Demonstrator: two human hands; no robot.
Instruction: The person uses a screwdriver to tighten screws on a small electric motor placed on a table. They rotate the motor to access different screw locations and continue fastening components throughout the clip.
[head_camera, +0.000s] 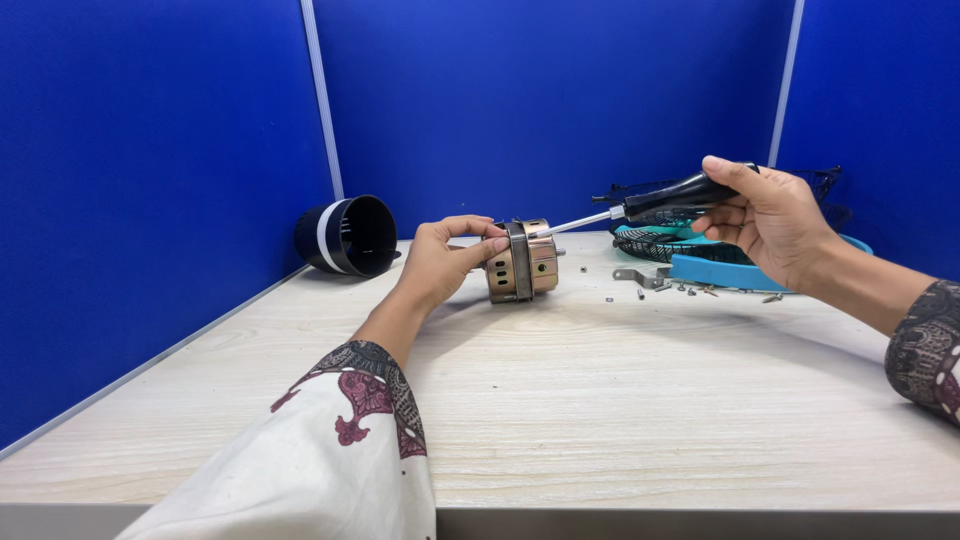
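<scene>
A bronze-coloured cylindrical motor (525, 264) with slotted sides lies on its side on the pale wooden table (600, 400). My left hand (447, 256) grips its left end, fingers over the top. My right hand (765, 220) holds a screwdriver (640, 207) by its black handle. Its metal shaft slants down to the left, and the tip touches the top of the motor.
A black cylindrical housing (347, 235) with a white band lies on its side at the back left. At the back right sit a black wire fan guard (660, 242), a turquoise ring (730, 270), a small metal bracket (640, 275) and several loose screws (700, 291). Blue partition walls enclose the table.
</scene>
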